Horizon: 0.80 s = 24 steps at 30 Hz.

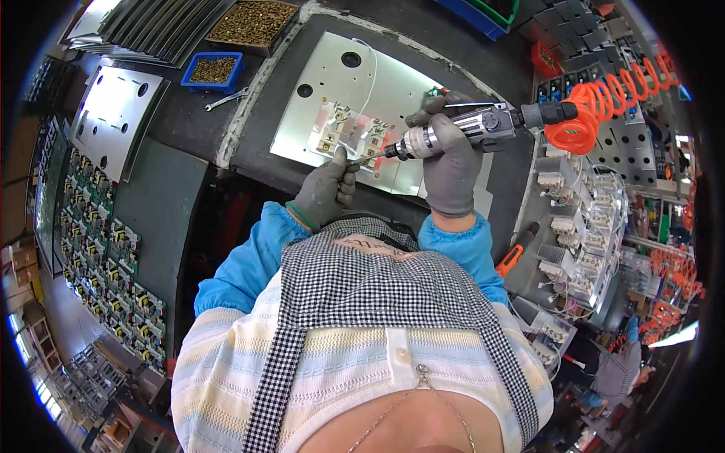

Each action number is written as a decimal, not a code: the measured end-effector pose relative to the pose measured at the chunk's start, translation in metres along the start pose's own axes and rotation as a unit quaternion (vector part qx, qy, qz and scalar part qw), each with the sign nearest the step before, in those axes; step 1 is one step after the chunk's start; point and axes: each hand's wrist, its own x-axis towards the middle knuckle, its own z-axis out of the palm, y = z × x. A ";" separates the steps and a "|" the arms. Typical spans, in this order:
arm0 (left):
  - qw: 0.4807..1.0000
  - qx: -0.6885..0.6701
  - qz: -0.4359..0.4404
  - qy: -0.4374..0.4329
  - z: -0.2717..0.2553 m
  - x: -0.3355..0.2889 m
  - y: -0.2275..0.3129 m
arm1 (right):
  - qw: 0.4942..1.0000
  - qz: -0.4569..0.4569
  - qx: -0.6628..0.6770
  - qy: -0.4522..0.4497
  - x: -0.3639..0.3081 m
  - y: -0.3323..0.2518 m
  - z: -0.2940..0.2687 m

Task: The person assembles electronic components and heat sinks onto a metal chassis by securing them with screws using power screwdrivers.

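My right hand (451, 162), in a grey glove, is wrapped round a silver pneumatic screwdriver (472, 127). The tool lies almost level, its bit pointing left toward my other hand. My left hand (323, 189), gloved too, is closed with the thumb raised, right at the tip of the bit; whatever its fingers pinch is too small to name. Beneath both hands rests a shiny metal plate (297, 128) with round holes. On the plate sits a clear and white part with brass-coloured terminals (330, 140), and a white cable (375, 72) curves away from it.
An orange coiled air hose (574, 128) runs from the screwdriver to the upper right. Left of the plate lie a wrench (226, 99) and a blue bin of small brass-coloured parts (212, 84). Green circuit boards (113, 257) fill the left side; white assemblies (578, 226) stand right, near an orange-handled tool (516, 251).
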 end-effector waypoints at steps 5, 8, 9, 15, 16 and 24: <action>0.999 0.010 0.026 0.038 -0.006 -0.002 0.004 | 0.999 0.034 0.005 0.018 0.002 0.014 0.005; 0.994 -0.064 0.037 0.077 0.001 -0.013 0.007 | 0.999 0.003 0.006 0.033 0.002 0.027 0.021; 0.988 -0.106 0.037 0.102 0.003 -0.018 0.008 | 1.000 -0.004 0.016 0.018 0.002 0.031 0.026; 0.993 0.036 0.023 0.110 -0.023 -0.027 0.006 | 0.996 0.047 0.057 -0.050 0.006 0.052 0.059; 0.988 0.116 0.039 0.096 -0.024 -0.029 0.007 | 0.996 0.049 0.055 -0.052 0.005 0.058 0.060; 0.973 0.161 0.070 0.147 -0.039 -0.023 0.014 | 0.978 0.071 -0.081 -0.178 0.014 0.074 0.075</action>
